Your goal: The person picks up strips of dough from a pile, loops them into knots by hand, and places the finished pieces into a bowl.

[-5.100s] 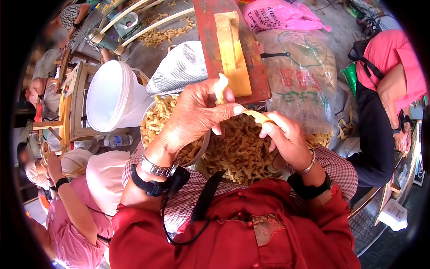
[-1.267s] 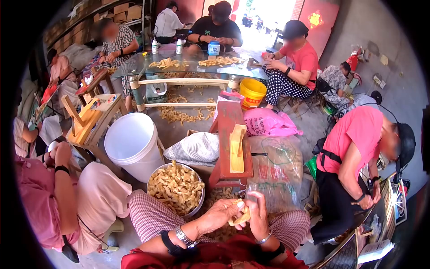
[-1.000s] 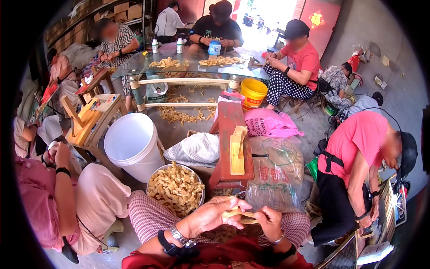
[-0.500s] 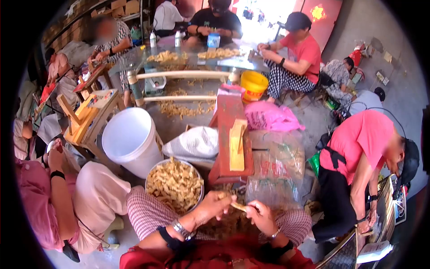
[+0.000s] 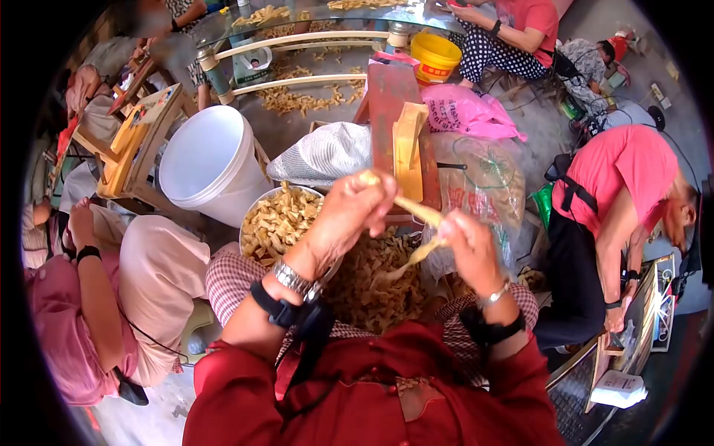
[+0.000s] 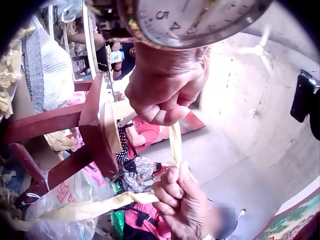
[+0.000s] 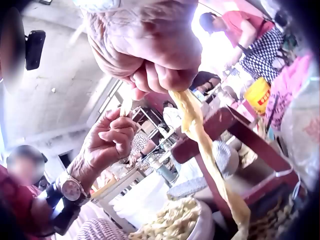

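We hold a long, pale yellow, twisted strip (image 5: 416, 211) between our two hands, above a loose heap of small tan crinkled pieces (image 5: 372, 286). The fingers of our left hand (image 5: 343, 215) are curled and pinch one part of the strip, while those of our right hand (image 5: 474, 251) close round it farther along, and its free length hangs from our right hand over the heap. The stretch between our hands runs fairly straight. To the left of the heap sits a round, pale-rimmed bowl (image 5: 242, 239) full of similar pieces, its right side partly hidden by our left hand. Just beyond our hands stands a red-painted wooden bench (image 5: 387, 93) with a yellow wooden block (image 5: 409, 149) on its near end, blocking the way straight ahead. A grey-and-white woven sack (image 5: 323, 156) lies left of the bench, and a tall white plastic bucket (image 5: 202, 152) stands left of the sack. On the bench's right lie a clear printed plastic bag (image 5: 487, 182) and, farther off, a bright pink plastic bag (image 5: 468, 111). Beyond these are a yellow bucket (image 5: 433, 58) and a glass-topped table (image 5: 305, 28). A person in a pink shirt (image 5: 621, 175) bends forward at the right.
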Tool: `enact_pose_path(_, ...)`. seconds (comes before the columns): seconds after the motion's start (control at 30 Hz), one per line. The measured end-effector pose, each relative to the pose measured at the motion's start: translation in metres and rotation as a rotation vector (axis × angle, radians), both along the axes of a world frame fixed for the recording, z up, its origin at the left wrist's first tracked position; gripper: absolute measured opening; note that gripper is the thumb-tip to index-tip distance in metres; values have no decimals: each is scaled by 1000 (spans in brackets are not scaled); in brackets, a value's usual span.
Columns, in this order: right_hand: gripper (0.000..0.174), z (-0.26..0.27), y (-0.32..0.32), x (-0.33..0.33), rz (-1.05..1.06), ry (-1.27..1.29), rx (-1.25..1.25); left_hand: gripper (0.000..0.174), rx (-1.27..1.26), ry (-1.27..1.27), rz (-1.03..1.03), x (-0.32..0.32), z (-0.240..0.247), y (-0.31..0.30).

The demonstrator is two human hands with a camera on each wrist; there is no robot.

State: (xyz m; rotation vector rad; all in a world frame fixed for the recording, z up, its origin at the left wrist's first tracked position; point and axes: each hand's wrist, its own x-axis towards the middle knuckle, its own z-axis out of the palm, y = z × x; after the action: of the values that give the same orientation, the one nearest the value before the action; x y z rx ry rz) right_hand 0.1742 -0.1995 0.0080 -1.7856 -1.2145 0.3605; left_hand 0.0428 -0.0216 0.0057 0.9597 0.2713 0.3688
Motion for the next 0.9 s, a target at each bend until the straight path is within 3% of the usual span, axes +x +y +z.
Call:
enact_pose_path(0.2, 27, 15, 45, 66, -86, -304, -17, 10, 264, 98, 132, 61, 17, 28)
enact_pose_path(0.43, 21, -8, 74, 89, -191, -459, -92, 9, 370, 184, 232, 101, -17, 52)
enact_pose_path(0.53, 15, -52, 71, 90, -173, -427, -100, 11, 793, 332, 333, 105, -47, 56)
enact_pose_path(0.63, 17, -56, 45, 71, -180, -221, -65, 12, 719, 468, 202, 72, -30, 51)
enact_pose_path(0.67, 19, -53, 36, 65, -183, -130, -33, 16, 588, 482, 31, 54, -12, 45)
enact_pose_path(0.73, 16, -33, 18, 38, -183, -46, -47, 22, 597, 486, -75, 26, 0, 22)
enact_pose_path(0.83, 12, -26, 3, -2, -75, 44, 40, 29, 615, 549, -192, -9, -21, -5)
enact_pose_path(0.9, 9, -35, -1, -27, 88, -78, 172, 31, 398, 604, -288, -28, -57, -15)
